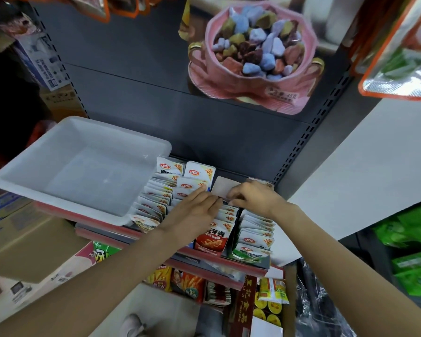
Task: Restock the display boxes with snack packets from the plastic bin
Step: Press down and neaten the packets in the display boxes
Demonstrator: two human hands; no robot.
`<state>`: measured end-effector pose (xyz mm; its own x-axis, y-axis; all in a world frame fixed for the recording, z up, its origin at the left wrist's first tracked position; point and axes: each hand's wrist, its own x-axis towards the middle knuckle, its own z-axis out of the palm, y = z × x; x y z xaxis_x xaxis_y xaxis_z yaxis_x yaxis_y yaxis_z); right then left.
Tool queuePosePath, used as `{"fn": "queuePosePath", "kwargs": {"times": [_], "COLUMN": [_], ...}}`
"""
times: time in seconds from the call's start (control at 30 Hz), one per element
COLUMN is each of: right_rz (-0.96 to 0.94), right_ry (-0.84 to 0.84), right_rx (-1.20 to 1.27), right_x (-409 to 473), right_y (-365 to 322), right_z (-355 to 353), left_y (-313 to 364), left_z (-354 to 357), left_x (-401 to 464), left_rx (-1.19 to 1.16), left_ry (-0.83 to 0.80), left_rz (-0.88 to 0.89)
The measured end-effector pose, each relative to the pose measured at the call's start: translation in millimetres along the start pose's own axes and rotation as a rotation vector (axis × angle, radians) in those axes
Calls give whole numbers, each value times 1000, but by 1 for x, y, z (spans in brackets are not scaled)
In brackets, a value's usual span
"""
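Now bin (83, 166) sits empty, left of both hands. Left hand (195, 210) lies flat on middle-row packets (225, 216); right hand (250, 195) pinches one behind, rows running front-to-back.

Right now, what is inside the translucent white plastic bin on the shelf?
Nothing shows inside the translucent white plastic bin: its bare floor is visible, with no snack packets left. Under its near edge, white snack packets continue out of sight.
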<state>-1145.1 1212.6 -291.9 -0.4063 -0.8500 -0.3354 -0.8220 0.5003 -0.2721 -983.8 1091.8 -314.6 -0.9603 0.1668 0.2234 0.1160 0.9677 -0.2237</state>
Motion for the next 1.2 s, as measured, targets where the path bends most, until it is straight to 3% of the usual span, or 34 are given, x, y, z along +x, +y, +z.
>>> {"fn": "queuePosePath", "kwargs": {"times": [0.13,0.37,0.67,0.83,1.03,1.2], "right_rz": [8,56,116,100,137,156], "right_ry": [3,79,135,320,133,131], "right_rx": [5,-280,-463,-469,-243,-191], "right_x": [1,10,12,8,18,15], "right_y": [-4,-22,-29,-24,-17,-19], "right_z": [-2,-13,-16,-5,-9,-14], "left_y": [1,1,1,0,-7,-13], "left_z": [1,6,9,7,-3,-20], "left_x": [-2,-3,-4,-5,4,38], "left_rx": [27,28,50,103,-80,-49], "left_ry": [-23,-57,-147,-199,-109,-297], "left_rz": [0,5,-12,-19,-10,-6]}}
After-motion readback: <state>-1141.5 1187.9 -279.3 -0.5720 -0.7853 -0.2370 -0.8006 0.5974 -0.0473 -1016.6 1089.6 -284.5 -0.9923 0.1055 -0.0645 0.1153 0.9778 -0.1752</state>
